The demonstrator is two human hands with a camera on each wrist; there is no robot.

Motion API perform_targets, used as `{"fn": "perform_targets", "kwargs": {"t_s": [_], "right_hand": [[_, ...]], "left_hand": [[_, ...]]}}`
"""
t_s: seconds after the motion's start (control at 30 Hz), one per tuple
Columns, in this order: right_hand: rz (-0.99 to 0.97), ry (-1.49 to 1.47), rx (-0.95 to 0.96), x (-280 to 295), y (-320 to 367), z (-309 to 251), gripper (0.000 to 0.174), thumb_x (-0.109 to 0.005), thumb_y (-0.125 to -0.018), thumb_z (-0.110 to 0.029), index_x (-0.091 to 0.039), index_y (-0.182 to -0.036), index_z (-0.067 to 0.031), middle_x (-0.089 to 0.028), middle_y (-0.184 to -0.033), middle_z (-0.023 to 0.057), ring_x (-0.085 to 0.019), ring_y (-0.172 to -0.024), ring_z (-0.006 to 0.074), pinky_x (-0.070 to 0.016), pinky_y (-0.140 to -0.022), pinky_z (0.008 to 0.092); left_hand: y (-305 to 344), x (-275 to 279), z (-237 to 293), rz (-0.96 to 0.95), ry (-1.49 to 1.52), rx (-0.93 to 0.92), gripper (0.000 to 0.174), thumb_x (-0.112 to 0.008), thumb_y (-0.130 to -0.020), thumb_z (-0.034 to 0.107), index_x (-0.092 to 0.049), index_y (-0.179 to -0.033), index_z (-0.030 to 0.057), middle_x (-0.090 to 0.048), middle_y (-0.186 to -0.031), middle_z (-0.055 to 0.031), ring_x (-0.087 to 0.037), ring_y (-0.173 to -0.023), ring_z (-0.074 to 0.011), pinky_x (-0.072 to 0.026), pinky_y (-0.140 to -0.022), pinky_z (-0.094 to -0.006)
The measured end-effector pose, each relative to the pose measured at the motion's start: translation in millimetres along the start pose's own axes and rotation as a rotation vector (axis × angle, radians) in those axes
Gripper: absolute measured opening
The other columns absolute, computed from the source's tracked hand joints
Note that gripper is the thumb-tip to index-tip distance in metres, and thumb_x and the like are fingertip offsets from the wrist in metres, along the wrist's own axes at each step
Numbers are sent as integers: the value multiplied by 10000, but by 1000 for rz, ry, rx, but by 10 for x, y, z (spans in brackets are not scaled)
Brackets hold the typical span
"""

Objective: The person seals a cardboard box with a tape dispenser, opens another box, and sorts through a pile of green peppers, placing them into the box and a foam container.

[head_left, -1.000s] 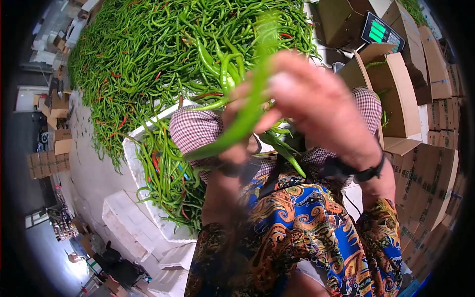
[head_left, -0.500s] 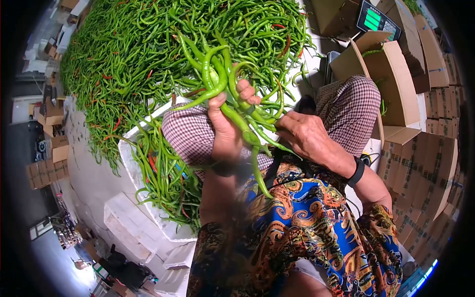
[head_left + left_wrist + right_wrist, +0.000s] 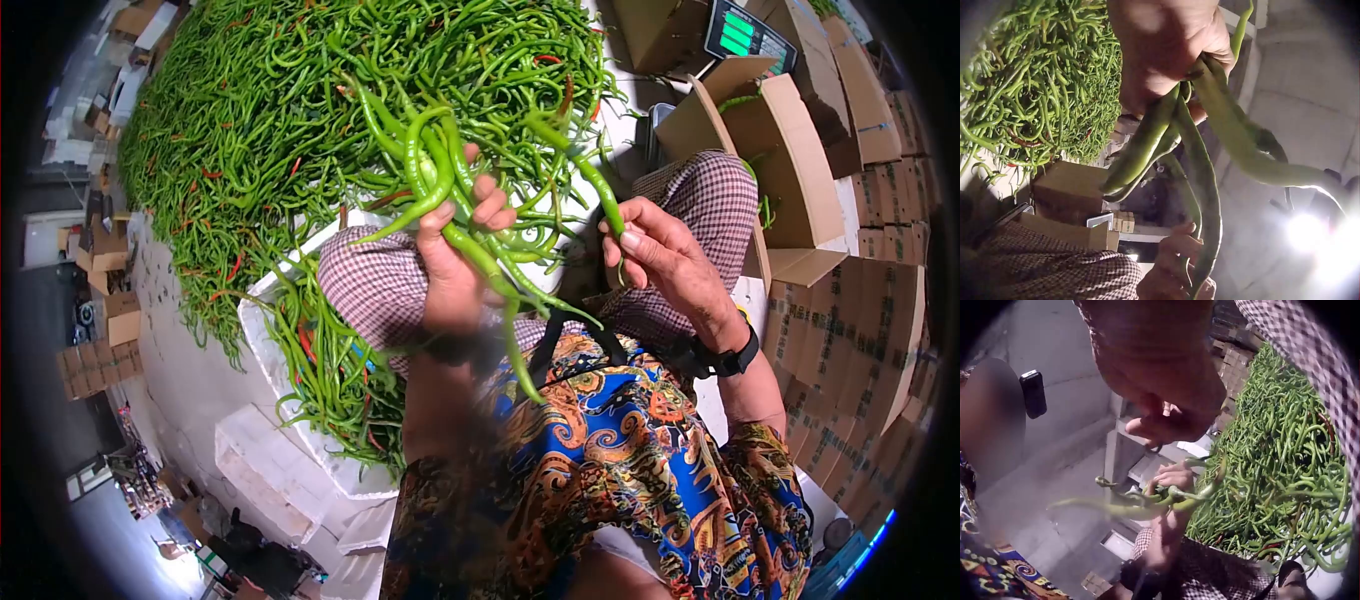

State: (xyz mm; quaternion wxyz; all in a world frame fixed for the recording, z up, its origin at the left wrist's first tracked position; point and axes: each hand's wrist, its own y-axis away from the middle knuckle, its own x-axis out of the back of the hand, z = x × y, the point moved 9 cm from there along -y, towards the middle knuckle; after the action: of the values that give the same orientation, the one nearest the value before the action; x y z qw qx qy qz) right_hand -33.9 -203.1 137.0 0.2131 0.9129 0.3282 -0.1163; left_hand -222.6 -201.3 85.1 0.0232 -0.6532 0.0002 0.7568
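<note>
In the head view my left hand point(image 3: 455, 285) grips a bunch of long green chili peppers point(image 3: 487, 268). Their ends stick out above the fingers and hang down over the lap. To the right of the bunch, my right hand point(image 3: 672, 262) pinches a single green chili pepper point(image 3: 598, 185) near its lower end, the rest pointing up and left. The left wrist view has the left hand point(image 3: 1166, 44) close up, with peppers point(image 3: 1141, 147) dangling from it. From the right wrist, the right hand point(image 3: 1160, 394) shows with its fingertips partly hidden, above the bunch.
A large heap of green chili peppers point(image 3: 280, 120), with a few red ones, spreads ahead. By the left knee stands a white foam box point(image 3: 252, 335) of peppers. An open cardboard box point(image 3: 810, 170), a scale display point(image 3: 737, 32) and stacked cartons point(image 3: 850, 340) are at right.
One second ago the right hand was raised and blurred near the camera. It then came down beside the bunch, and now is apart to the right, pinching one chili pepper. The left hand keeps its grip.
</note>
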Motion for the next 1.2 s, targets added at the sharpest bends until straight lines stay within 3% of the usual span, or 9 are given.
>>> {"fn": "perform_targets", "kwargs": {"t_s": [0.1, 0.13, 0.23, 0.4, 0.57, 0.7, 0.77, 1.0, 1.2], "right_hand": [[-19, 371, -7, 73, 75, -25, 191, -565, -942, -173, -582, -1068, -32, -634, -840, 40, -559, -669, 102, -442, -595, 233], [7, 822, 308, -7, 101, -254, 187, -596, -902, -139, -615, -1026, 0, -644, -812, 102, -617, -692, 211, -469, -612, 297], [179, 929, 346, 155, 172, -386, 193, -613, -879, -126, -620, -1002, 22, -630, -803, 146, -635, -700, 284, -477, -613, 339], [162, 867, 339, 144, 182, -345, 198, -637, -872, -124, -637, -1010, 18, -646, -802, 133, -616, -640, 205, -472, -590, 306], [180, 903, 450, -54, 148, -308, 188, -665, -833, -70, -639, -998, 18, -667, -852, 145, -655, -707, 267, -510, -632, 321], [217, 984, 517, -118, 194, -377, 173, -676, -818, -40, -651, -982, 12, -625, -733, 104, -593, -575, 184, -446, -515, 290], [203, 1026, 446, -108, 193, -340, 176, -674, -807, -39, -636, -971, 10, -659, -862, 159, -653, -734, 312, -520, -636, 356], [261, 1079, 468, -60, 336, -406, 209, -671, -772, 12, -627, -976, -1, -640, -798, 140, -643, -698, 303, -504, -601, 358], [734, 1149, 491, 573, 932, -881, 224, -646, -782, 81, -632, -987, -7, -683, -860, 104, -668, -724, 158, -516, -640, 278]], "left_hand": [[8, 39, -53, 0, -29, 30, 731, -648, -730, 210, -359, -1383, 56, -542, -976, -89, -462, -729, -145, -409, -671, -289], [10, 72, -43, 35, -99, 28, 733, -654, -727, 203, -369, -1386, 56, -553, -1043, -106, -476, -743, -149, -411, -674, -292], [12, 97, -110, 19, -62, 47, 738, -664, -721, 194, -378, -1388, 58, -544, -1110, -125, -477, -746, -149, -410, -676, -293], [-10, 25, -172, 7, -141, 57, 752, -667, -723, 196, -366, -1391, 30, -503, -1224, -122, -451, -726, -130, -413, -683, -294], [50, -53, -261, -16, -118, 98, 772, -673, -712, 210, -362, -1401, 57, -492, -1274, -139, -449, -704, -132, -402, -662, -292], [72, 41, -311, 61, -90, 154, 778, -749, -695, 229, -402, -1376, 86, -479, -1332, -195, -541, -777, -156, -458, -726, -293], [57, 14, -301, 3, -79, 139, 774, -738, -698, 234, -400, -1378, 88, -496, -1306, -202, -537, -769, -159, -452, -709, -305], [80, 23, -320, 73, -169, 120, 757, -688, -702, 223, -392, -1378, 52, -496, -1305, -186, -452, -696, -137, -393, -661, -280], [58, -55, -353, -26, -185, 135, 781, -684, -726, 214, -345, -1411, 53, -549, -1233, -184, -481, -699, -136, -383, -641, -283]]}}
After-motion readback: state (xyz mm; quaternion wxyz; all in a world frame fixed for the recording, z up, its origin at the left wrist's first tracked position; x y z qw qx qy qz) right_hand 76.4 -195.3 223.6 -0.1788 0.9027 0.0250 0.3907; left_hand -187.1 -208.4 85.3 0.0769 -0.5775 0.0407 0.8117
